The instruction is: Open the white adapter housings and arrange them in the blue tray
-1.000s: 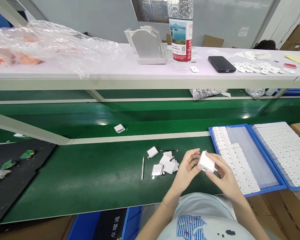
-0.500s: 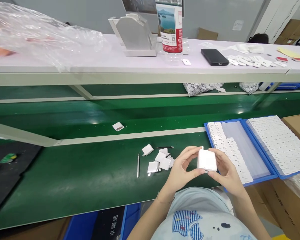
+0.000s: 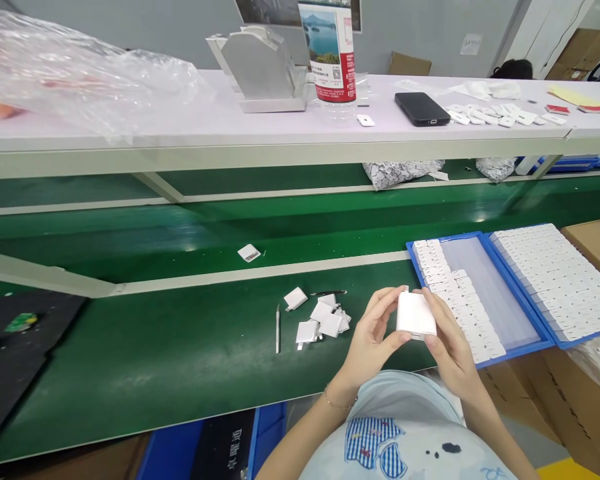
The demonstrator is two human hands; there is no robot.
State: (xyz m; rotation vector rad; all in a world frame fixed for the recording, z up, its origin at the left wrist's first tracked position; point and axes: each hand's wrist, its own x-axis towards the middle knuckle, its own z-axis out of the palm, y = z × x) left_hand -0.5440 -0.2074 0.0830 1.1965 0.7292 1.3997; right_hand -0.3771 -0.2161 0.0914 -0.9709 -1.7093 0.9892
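Both my hands hold one small white square block (image 3: 415, 313) above the near edge of the green table (image 3: 180, 347). My left hand (image 3: 375, 337) grips its left side with thumb below and fingers on top. My right hand (image 3: 447, 343) wraps its right side and underside. Just left of my hands lies a loose heap of white square covers (image 3: 325, 321). A blue tray (image 3: 480, 293) with rows of white parts sits directly to the right of my hands.
A thin metal tool (image 3: 278, 328) and black tweezers (image 3: 329, 293) lie by the heap. A second blue tray (image 3: 555, 280) is full of white parts. One lone part (image 3: 249, 253) rests on the green belt. The raised shelf carries a bottle (image 3: 329, 50), phone (image 3: 422, 108) and plastic bag (image 3: 80, 80).
I have turned the white block in my hands so its broad flat face points up. The view has shifted slightly; my hands stay in the same place.
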